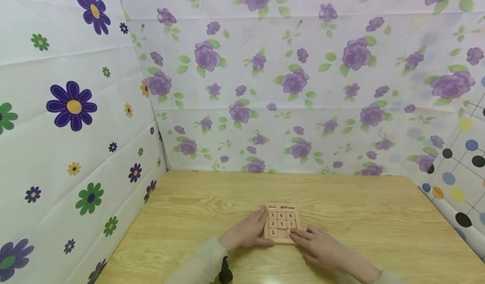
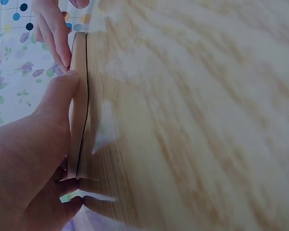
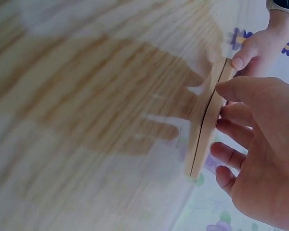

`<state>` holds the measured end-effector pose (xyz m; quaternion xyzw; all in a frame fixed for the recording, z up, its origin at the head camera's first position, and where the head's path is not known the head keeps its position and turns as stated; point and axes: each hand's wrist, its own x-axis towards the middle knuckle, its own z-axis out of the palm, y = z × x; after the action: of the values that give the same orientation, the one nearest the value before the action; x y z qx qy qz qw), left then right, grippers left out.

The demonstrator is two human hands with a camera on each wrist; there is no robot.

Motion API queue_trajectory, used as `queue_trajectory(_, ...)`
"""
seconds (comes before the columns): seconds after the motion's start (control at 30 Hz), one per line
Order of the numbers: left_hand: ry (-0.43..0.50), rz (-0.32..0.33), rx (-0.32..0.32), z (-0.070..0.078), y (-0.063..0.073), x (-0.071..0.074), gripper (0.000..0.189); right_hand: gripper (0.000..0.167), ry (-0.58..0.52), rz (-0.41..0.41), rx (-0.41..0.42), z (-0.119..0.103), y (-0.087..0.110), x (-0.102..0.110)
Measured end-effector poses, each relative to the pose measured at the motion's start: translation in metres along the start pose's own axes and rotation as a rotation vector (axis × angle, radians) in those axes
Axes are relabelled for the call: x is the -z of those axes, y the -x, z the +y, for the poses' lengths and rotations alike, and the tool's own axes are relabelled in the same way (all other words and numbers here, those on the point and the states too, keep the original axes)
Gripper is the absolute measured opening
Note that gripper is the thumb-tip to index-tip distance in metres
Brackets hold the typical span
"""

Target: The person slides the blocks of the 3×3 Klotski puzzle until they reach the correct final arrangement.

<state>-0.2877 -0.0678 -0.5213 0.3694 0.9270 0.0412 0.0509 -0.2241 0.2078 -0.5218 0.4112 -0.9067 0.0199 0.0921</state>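
A wooden number slide puzzle (image 1: 280,241) lies flat on the table, its rows reading 3 6 8, then 2 5 7, then 1 at lower left. Beside the 1 tile (image 1: 273,232) is a gap, and the lower-right tile (image 1: 289,233) is partly covered by fingertips. My left hand (image 1: 248,232) holds the puzzle's left side, thumb at the near edge; the left wrist view shows that thumb (image 2: 58,96) against the rim. With fingers extended, my right hand (image 1: 322,250) touches the lower-right tile. In the right wrist view its thumb (image 3: 241,89) is right at the near edge.
The wood-grain table (image 1: 212,195) extends around the puzzle on all sides. A purple-rose cloth (image 1: 265,128) hangs behind it, a daisy-print cloth (image 1: 57,157) along the left and a dotted cloth (image 1: 458,178) at the right. A black band (image 1: 225,271) shows at the left wrist.
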Motion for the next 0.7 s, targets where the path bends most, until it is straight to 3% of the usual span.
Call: queue_trajectory(0.7,-0.021,0.012,-0.003,0.0,-0.0002,-0.0018,0.101,0.057,0.022,0.007,0.006,-0.0044,-0.0024,0.006)
